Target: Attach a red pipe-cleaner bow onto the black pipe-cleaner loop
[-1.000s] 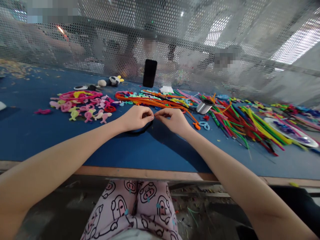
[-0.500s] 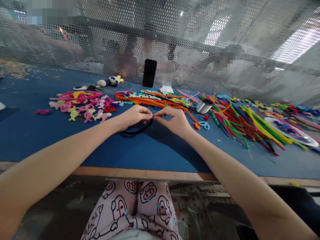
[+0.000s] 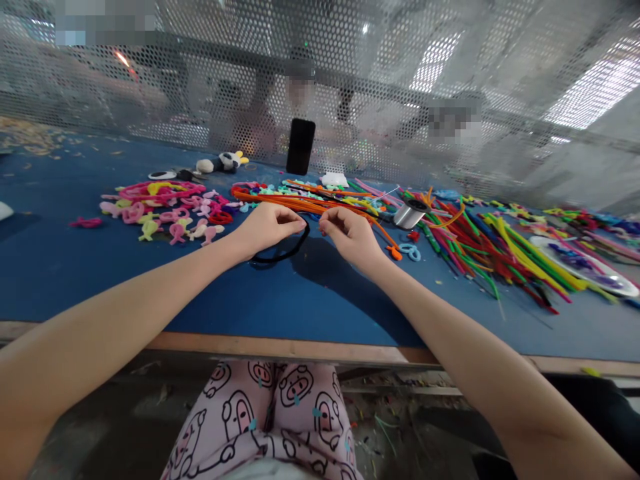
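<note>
My left hand (image 3: 266,228) is closed in a pinch on a black pipe cleaner (image 3: 284,252) bent into a loop that hangs just over the blue table (image 3: 75,267). My right hand (image 3: 351,235) is a few centimetres to its right, fingers curled in a pinch; what it holds, if anything, is too small to make out. Both hands hover over the middle of the table, just in front of a bundle of orange pipe cleaners (image 3: 300,202).
Pink and yellow bent shapes (image 3: 165,210) lie at the left. A spool of clear thread (image 3: 409,213), long green, red and yellow pipe cleaners (image 3: 500,250) and a white plate (image 3: 585,265) lie at the right. A black phone (image 3: 300,147) leans on the perforated screen (image 3: 200,80) behind.
My hands, which were touching fingertip to fingertip, have drawn slightly apart. The black loop has lifted and turned a little with my left hand.
</note>
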A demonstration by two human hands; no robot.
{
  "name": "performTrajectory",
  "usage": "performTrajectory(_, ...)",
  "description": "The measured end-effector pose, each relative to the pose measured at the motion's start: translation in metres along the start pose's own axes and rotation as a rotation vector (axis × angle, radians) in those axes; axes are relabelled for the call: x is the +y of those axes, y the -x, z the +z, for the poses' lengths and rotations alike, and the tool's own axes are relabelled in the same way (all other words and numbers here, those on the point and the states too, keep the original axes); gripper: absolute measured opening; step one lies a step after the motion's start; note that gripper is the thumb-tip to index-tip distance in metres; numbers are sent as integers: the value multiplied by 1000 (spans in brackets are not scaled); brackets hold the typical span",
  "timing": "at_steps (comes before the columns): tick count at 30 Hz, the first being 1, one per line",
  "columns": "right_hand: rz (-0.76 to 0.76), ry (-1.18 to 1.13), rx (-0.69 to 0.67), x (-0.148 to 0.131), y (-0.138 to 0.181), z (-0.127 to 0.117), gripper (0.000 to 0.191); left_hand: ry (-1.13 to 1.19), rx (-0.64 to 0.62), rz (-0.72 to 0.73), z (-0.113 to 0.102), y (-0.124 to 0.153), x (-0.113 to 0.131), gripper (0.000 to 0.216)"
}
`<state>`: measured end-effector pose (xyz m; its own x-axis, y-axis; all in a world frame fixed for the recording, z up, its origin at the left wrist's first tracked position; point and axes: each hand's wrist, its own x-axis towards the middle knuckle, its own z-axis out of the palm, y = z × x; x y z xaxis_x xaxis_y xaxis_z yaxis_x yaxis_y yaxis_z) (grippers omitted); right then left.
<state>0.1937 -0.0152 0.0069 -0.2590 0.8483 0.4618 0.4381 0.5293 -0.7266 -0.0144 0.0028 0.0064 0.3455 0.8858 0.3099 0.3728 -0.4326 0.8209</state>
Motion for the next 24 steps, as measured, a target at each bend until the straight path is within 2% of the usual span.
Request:
performTrajectory(4, 50, -48, 4, 4, -2, 0, 13, -76, 56, 64, -1, -2, -3, 22)
performTrajectory(12, 135, -65, -32, 13, -5, 0, 9, -151, 5, 59, -1, -1, 0, 14)
performTrajectory(19, 196, -166, -36, 12, -4, 0, 11, -64, 15, 44, -3, -7, -9, 15)
performTrajectory(24, 260, -160, -8, 15, -5, -1, 13, -125, 36, 112, -4, -8, -12, 17)
